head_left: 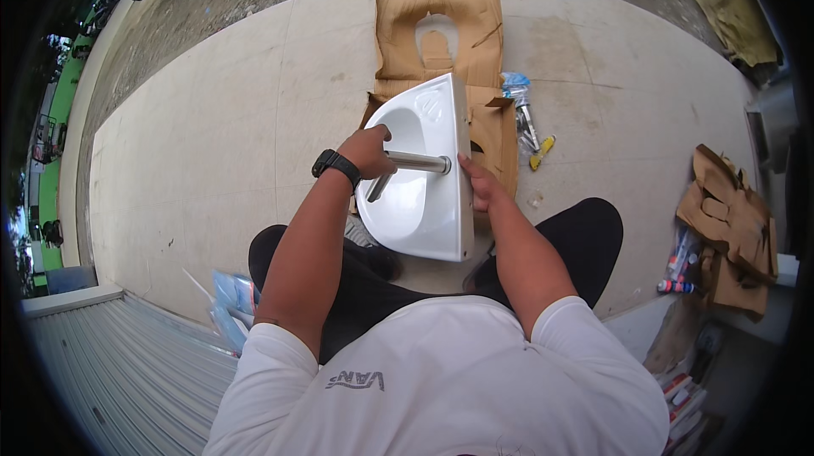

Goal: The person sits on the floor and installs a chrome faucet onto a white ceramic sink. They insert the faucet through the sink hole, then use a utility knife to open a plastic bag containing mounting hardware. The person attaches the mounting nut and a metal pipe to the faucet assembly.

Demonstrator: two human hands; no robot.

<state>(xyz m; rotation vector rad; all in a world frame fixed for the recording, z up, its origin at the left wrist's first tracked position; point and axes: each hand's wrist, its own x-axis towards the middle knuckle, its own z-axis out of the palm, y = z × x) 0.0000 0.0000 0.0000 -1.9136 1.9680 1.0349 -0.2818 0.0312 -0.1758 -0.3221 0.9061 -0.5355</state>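
Observation:
A white ceramic wash basin (pixel 407 223) is held tilted between my knees, its bowl turned toward the left. A chrome faucet (pixel 420 163) stands out from its deck, the spout bent down over the bowl. My left hand (pixel 370 153), with a dark watch on the wrist, is closed around the outer end of the faucet. At the basin's back edge, my right hand (pixel 483 185) presses its thumb close to the faucet's base. The other fingers go behind the basin, where I cannot see what they touch. Flattened brown cardboard (pixel 394 41) with cut-outs lies beyond and under the basin.
Right of the cardboard lie metal fittings in a plastic bag (pixel 526 113) and a yellow tool (pixel 543 152). More torn cardboard (pixel 721 219) and a tube (pixel 676 286) are at the far right. Blue plastic packaging (pixel 231 303) lies left, by a ribbed shutter (pixel 127 363).

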